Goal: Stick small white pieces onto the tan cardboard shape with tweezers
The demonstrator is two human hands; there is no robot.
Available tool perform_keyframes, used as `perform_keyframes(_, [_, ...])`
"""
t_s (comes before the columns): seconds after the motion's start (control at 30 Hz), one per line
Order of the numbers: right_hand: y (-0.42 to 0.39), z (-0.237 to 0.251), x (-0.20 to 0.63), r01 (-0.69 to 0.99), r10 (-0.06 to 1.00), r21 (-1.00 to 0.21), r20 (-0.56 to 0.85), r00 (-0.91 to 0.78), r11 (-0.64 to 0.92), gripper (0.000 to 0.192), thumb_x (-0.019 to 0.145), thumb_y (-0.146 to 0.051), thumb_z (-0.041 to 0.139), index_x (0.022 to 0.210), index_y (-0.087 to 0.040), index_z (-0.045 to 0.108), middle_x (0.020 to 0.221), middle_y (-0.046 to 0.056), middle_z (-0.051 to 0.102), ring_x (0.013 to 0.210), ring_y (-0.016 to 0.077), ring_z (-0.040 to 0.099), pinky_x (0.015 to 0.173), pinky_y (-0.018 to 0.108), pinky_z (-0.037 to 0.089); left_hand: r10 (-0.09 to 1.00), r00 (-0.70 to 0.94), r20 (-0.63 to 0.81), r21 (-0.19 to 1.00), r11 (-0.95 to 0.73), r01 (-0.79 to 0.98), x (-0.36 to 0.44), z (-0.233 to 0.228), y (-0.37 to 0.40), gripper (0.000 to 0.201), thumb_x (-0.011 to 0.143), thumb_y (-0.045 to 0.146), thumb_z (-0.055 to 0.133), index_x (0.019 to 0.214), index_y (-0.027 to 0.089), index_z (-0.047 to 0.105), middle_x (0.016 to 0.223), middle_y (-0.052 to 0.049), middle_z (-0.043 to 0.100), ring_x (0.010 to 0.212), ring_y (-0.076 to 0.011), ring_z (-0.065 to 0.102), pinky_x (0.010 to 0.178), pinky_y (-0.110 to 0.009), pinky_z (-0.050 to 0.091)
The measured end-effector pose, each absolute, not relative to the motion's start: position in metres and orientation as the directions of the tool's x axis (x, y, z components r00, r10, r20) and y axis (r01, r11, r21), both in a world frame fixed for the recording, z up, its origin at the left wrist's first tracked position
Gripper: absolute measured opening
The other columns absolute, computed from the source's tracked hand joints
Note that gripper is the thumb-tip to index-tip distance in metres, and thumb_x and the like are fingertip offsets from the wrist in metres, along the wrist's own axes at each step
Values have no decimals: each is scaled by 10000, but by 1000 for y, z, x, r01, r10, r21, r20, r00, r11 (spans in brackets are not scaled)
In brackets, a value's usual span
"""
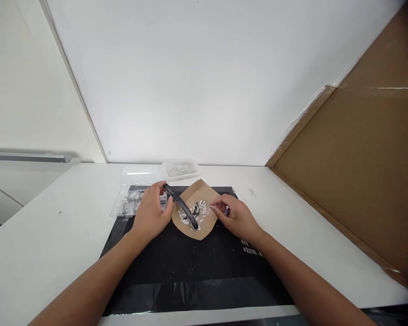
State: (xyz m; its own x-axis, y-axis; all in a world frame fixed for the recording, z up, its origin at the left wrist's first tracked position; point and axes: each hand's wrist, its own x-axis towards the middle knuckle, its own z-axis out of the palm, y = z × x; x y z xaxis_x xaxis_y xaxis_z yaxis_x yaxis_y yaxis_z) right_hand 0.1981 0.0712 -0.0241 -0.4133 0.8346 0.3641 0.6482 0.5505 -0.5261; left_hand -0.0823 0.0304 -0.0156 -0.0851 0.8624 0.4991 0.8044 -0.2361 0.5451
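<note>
My left hand (153, 210) grips one end of a black curved strip (182, 206) between thumb and fingers. Its free end slants down to the right, over a square of brown paper (190, 232). Small white pieces (203, 210) lie scattered on that paper, with some dark bits among them. At the paper's right edge is my right hand (233, 213), thumb and forefinger pinched together. Whatever sits between those fingertips is too small to make out.
Under the paper lies a black mat (190, 267) on a white table (54, 231). A clear compartment box (124, 203) stands left, partly behind my left hand. Farther back is a translucent tub (180, 169). Small pale strips (250, 250) show by my right forearm; cardboard (360, 172) borders the right.
</note>
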Motion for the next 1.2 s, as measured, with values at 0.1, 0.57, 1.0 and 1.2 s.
perform_keyframes(0.1, [71,-23,198,656,837,-521,370,-403,546,173,970,-356,573,963,-223,683,865,37,669,762,193,625,705,330,505,857,-45,514,508,-261,821,-83,-17,31,491,938,349,556,1392,187,464,1143,-116,649,1114,-300,602,881,-445,524])
perform_keyframes(0.57, [74,-21,201,661,843,-528,397,-363,533,185,968,-380,573,949,-229,677,854,36,678,766,203,634,681,333,504,819,80,568,262,-272,926,-96,-19,38,395,935,88,442,1274,219,597,962,-98,785,1189,-347,561,993,-588,323])
perform_keyframes(1.0, [89,-15,221,683,861,-580,489,-144,443,303,974,-493,558,896,-223,672,843,45,678,756,209,626,672,340,495,750,-327,575,429,64,901,-135,-4,52,925,885,188,504,1601,56,-67,1575,-346,259,1489,-481,242,1063,-689,351])
perform_keyframes(1.2, [91,-15,225,660,850,-593,509,-139,462,314,918,-537,643,947,-228,690,962,75,654,860,233,628,696,360,529,811,-237,535,368,30,930,-149,-8,55,618,957,374,473,1499,116,328,1459,-264,446,1416,-428,382,1056,-670,393])
